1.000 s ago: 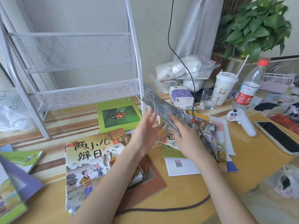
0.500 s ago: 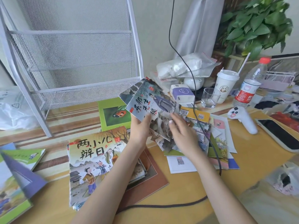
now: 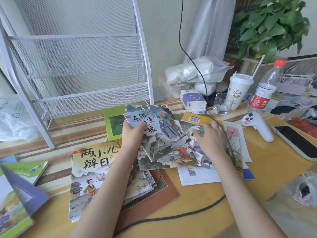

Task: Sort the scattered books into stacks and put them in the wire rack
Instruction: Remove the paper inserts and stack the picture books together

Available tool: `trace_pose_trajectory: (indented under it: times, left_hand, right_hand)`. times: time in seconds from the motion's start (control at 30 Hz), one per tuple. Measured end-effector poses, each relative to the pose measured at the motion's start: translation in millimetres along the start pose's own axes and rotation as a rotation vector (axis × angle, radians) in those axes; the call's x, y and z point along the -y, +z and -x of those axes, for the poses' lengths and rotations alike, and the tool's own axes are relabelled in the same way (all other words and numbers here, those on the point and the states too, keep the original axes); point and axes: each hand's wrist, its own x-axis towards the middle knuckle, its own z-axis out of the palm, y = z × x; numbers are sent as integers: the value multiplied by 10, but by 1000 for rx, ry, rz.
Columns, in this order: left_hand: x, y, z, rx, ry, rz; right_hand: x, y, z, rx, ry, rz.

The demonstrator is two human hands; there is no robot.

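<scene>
Books [image 3: 161,134] lower, now face-up

I see a thin picture book [image 3: 164,133] with a robed man and a wolf on its cover, tilted, fanned with a few more like it beneath. Under them, to the right, lies a loose spread of books [image 3: 211,134], one showing a yellow back cover with a barcode. Nearer me sits a squared stack [image 3: 92,172] topped by a cover with big black characters and two children, resting on a brown board. A green book [image 3: 113,122] with a ladybird lies flat just before the wire rack [image 3: 82,69], which is white mesh, tiered, standing upright on the surface. More green and purple books [image 3: 18,189] lie far left.
</scene>
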Motion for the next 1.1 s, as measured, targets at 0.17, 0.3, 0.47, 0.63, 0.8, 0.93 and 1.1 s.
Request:
trace_pose_trajectory:
  times: [0.17,0.3,0.47,0.63,0.8,0.93,1.1]
  left_hand:
    - [-27,-10,26,48,2,-24]
    - [-59,-68,12,13,-44,4]
    - [-74,-139,6,24,-31,41]
    - [-101,-21,121,110,14,67]
    - [-63,32,150,165,33,59]
    - [-67,25,143,187,63,113]
    - [-177,80,201,133,149,136]
  right_hand:
    - [18,-72,-16,15,79,-16]
    - [88,-175,-8,-172,233,-48]
    - [115,-247,8,-276,340,-293]
    - [319,-161,93,-117,181,-559]
    - [511,-213,179,168,251,-947]
    - [403,-143,161,203,156,-1031]
    - [435,-312,201,-28,-5,-1205]
